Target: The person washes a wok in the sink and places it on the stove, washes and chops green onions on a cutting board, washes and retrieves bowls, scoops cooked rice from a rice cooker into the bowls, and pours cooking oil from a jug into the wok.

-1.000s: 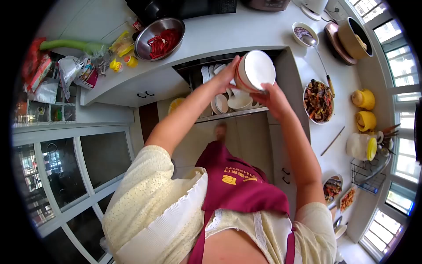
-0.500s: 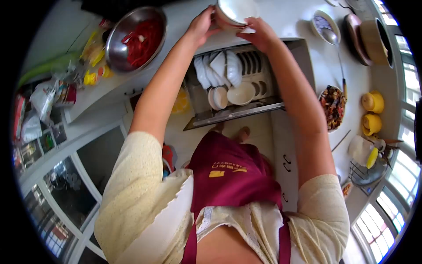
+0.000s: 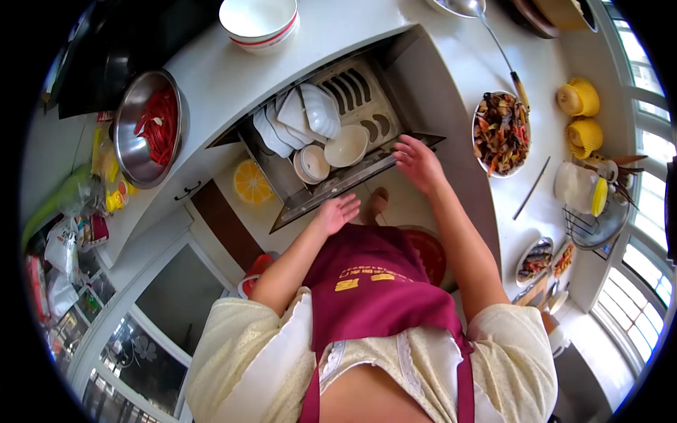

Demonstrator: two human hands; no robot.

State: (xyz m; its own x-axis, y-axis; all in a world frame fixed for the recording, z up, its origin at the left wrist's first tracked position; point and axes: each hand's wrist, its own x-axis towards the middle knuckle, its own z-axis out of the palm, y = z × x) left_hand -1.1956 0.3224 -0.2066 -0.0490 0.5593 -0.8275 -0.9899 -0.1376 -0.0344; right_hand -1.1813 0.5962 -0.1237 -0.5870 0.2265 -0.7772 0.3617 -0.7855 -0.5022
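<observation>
An open drawer (image 3: 328,189) holds white plates (image 3: 273,130), a white bowl (image 3: 346,146) and small cups (image 3: 313,162) in a rack. My left hand (image 3: 338,213) is empty, fingers spread, just in front of the drawer's front edge. Near the right end of that edge, my right hand (image 3: 417,162) is also empty with its fingers apart. On the counter behind the drawer stands a stack of white bowls (image 3: 259,25) with a red line round the side.
A steel bowl (image 3: 149,128) of red strips stands on the counter at left. On the right are a dish of cooked food (image 3: 501,134), a ladle (image 3: 497,44), a chopstick-like stick (image 3: 532,188), yellow-netted items (image 3: 578,97) and a jar (image 3: 580,187).
The bowls that both hands held now stand on the counter. Both hands have let go and moved back toward the drawer's front edge. The view has shifted too.
</observation>
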